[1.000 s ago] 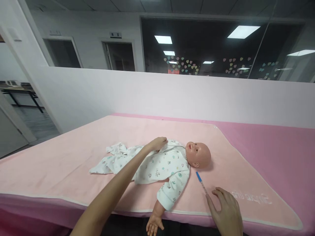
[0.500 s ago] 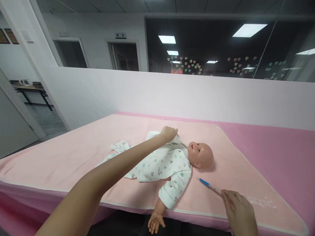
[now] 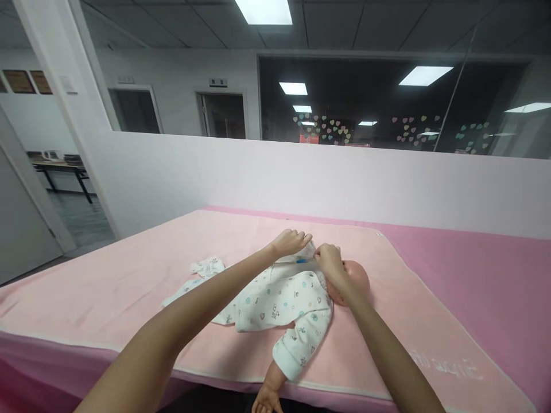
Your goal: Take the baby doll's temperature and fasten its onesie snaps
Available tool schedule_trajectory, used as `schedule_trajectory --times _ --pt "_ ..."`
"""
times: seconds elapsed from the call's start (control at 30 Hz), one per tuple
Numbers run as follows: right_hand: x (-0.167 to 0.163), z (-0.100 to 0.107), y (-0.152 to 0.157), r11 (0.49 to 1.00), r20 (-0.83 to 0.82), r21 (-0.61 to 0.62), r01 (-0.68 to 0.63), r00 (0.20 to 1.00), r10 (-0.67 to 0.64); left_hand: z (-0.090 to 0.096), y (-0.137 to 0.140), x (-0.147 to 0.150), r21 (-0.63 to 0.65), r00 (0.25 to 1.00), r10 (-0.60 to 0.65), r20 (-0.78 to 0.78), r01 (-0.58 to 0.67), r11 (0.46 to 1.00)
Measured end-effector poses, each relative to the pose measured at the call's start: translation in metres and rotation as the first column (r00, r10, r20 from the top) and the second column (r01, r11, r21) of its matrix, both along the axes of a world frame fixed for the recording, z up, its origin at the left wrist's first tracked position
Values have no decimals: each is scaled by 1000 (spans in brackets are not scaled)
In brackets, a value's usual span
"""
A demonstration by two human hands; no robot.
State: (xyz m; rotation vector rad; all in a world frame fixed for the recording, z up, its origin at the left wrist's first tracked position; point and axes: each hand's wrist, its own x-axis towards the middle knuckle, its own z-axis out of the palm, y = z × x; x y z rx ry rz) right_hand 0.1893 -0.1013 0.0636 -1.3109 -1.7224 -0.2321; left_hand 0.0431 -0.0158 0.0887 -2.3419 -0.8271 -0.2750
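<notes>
A baby doll [image 3: 356, 281] lies on its back, dressed in a white printed baby top [image 3: 282, 298]. My left hand [image 3: 293, 242] is closed on the top's far front edge and holds it raised at the doll's chest. Close beside it, my right hand [image 3: 330, 259] is closed over the doll's neck and covers part of its face. A slim thermometer-like stick with a blue end [image 3: 302, 261] points left from my right fingers, at the opening of the top. The doll's near arm [image 3: 275, 376] hangs over the bed's front edge.
A pink blanket [image 3: 142, 275] with a white border covers the padded surface. Crumpled white printed cloth [image 3: 208, 267] lies around the doll's feet. Behind stands a low white wall [image 3: 258, 172] with glass above it. A pink cover [image 3: 482, 269] shows on the right.
My right hand has moved up and left from the near right side to the doll's chest, carrying the blue-ended stick. My left hand keeps hold of the top's edge. The view has tilted up slightly.
</notes>
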Motion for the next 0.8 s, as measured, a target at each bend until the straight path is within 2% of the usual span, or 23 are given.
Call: schedule_trajectory --times 0.17,0.33,0.6,0.8 --pt "-10 -8 2 999 -29 -23 23 999 -23 -5 2 -1 -18 1000 -5 -7 5 1000" --pt "-11 -2 11 999 -38 -32 27 999 -28 -5 3 -7 -11 1000 28 0 -28 1000" --pt "-20 -2 14 998 -39 -60 22 999 -25 -5 -4 -1 -5 998 -43 -41 43 999" --pt "-14 -7 8 996 -30 -85 29 999 -32 2 -5 -7 3 994 39 -107 -39 999"
